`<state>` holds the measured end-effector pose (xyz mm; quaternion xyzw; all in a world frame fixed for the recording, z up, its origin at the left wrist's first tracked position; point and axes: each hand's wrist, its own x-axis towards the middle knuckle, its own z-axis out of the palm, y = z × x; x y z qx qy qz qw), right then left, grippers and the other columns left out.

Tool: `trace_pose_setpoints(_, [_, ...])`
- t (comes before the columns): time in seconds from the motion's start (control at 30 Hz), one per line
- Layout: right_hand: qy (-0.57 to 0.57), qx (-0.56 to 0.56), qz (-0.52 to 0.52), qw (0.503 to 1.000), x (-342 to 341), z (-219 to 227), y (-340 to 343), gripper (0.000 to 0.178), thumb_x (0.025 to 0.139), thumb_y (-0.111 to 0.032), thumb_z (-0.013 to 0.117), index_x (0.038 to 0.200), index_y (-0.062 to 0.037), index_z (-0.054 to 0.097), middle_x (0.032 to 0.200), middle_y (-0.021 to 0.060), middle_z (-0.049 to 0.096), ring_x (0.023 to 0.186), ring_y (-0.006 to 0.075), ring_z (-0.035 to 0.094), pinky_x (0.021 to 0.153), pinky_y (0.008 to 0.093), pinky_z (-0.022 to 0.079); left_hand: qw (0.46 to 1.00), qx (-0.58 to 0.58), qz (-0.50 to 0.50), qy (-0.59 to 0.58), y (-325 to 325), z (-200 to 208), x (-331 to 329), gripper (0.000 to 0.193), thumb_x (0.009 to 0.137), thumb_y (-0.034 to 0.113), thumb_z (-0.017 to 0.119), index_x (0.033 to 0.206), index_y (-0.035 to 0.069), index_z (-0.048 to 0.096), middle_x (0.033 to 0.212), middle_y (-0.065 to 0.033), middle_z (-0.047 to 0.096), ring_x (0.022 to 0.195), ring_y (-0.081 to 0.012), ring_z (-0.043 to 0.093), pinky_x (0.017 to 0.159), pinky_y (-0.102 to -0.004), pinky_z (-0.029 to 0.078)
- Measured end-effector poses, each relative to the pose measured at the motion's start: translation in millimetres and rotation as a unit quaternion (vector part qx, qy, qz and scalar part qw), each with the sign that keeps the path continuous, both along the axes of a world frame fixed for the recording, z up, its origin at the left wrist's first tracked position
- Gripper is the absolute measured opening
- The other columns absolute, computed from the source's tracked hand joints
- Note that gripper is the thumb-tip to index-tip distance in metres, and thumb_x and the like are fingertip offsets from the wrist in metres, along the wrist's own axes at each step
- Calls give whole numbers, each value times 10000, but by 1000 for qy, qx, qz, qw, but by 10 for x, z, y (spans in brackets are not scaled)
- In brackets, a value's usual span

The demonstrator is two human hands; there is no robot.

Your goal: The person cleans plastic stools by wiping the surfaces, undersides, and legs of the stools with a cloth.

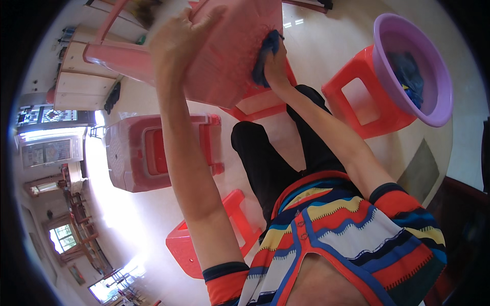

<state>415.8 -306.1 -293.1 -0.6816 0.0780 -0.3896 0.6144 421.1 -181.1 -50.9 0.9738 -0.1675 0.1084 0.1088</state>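
Observation:
A red plastic stool [219,61] is tipped over in front of me, at the top of the view, with its broad surface turned toward me. My left hand [178,41] grips it at its left side, thumb and fingers bent over the plastic. A dark blue wet-looking cloth [264,58] is bunched in my right hand [276,69], pressed against the stool's right edge. Wet streaks or suds show on the plastic beside the cloth. Below the tipped stool is more red plastic [260,103], mostly hidden, seemingly another stool.
To the right, a purple basin [445,99] sits on a red stool [380,115]; a dark cloth [408,76] lies in it. A larger red stool [120,153] lies on its side at left, near a small red stool [186,250]. Cabinets [84,89] line the far left.

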Motion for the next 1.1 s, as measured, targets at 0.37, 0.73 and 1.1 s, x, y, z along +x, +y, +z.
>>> trace_pose_setpoints(0.37, [139,458,436,762,-1034,1022,-143,447,938,-482,393,1109,-84,501,974,85,592,856,198,600,742,324,517,998,-45,-6,-47,76,7,-744,808,577,602,728,1091,-1,574,879,-198,654,814,-321,648,730,-398,493])
trace_pose_setpoints(0.73, [89,438,493,747,-1061,903,-102,437,949,-467,374,1152,-93,477,1042,80,567,939,212,576,793,359,501,992,-70,-59,-83,131,-48,-899,786,563,557,758,1069,-15,575,845,-181,657,756,-292,659,686,-363,512])
trace_pose_setpoints(1.1, [56,415,508,753,-875,763,-30,424,954,-436,380,1147,-73,485,1036,103,592,917,217,600,780,356,512,985,-22,-114,-127,25,-222,-703,762,545,536,765,1069,16,579,818,-126,651,665,-251,639,565,-324,497])
